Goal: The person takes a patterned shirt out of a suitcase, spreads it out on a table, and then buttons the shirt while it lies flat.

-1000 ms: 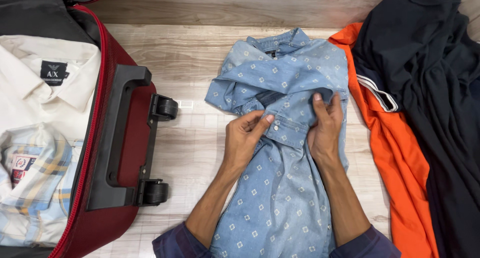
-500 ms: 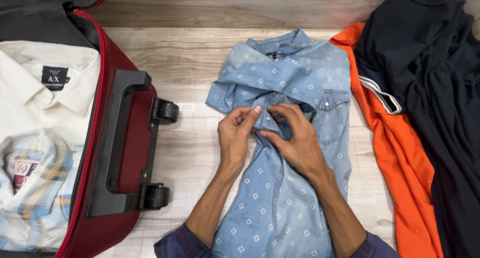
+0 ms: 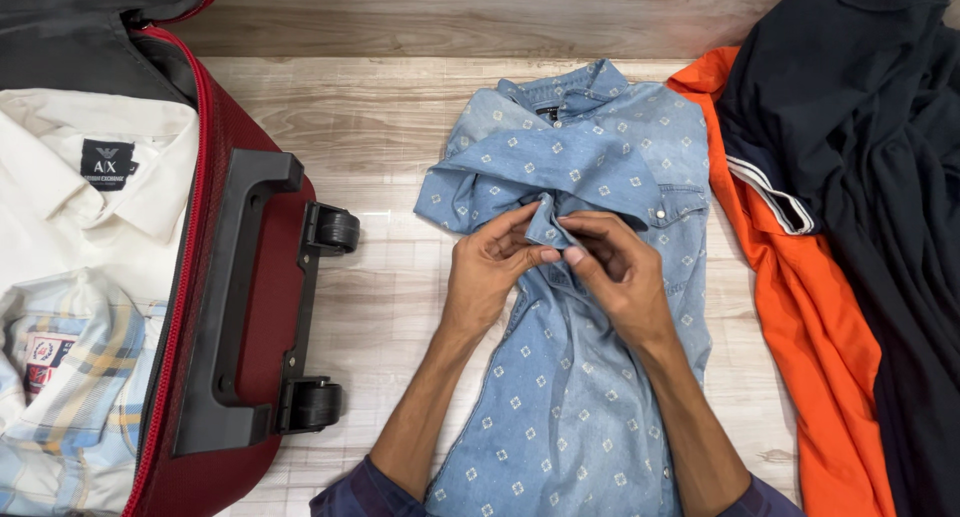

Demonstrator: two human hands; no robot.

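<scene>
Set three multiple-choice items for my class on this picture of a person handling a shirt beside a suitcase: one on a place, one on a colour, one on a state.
1. Where does the red suitcase lie?
A. left of the blue shirt
B. right of it
C. on top of it

2. What colour is the garment just right of the blue shirt?
A. green
B. orange
C. yellow

3. How do the hands stand?
A. both off the shirt
B. one on the suitcase
C. both pinching shirt fabric

Key: 1 A, it fills the left edge. 2 B, orange cloth lies beside the shirt. 3 C, the left hand and the right hand meet on a fold at the shirt's middle.
</scene>
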